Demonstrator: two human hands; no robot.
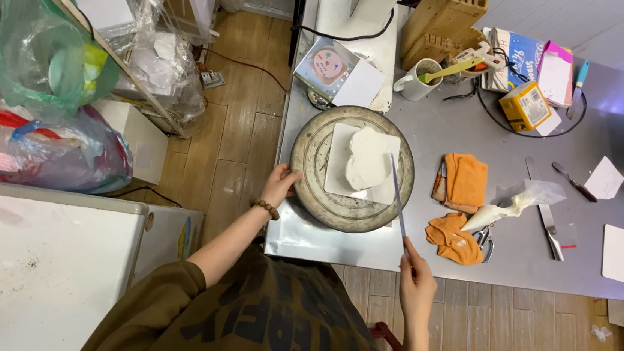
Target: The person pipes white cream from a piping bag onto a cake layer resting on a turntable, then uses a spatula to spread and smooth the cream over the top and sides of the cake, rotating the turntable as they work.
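Right hand (415,272): nearest, fingers pinched on long thin spatula (397,194), blade reaching over the turntable (311,160). Left hand (279,186): fingers curled on turntable's left rim. White frosted cake (367,155): on square board, centred on turntable. Orange cloths (466,178), piping bag (506,206): right of turntable.

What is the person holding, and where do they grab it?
The right hand holds a long thin spatula by its near end, blade against the white cake. The left hand grips the turntable rim.
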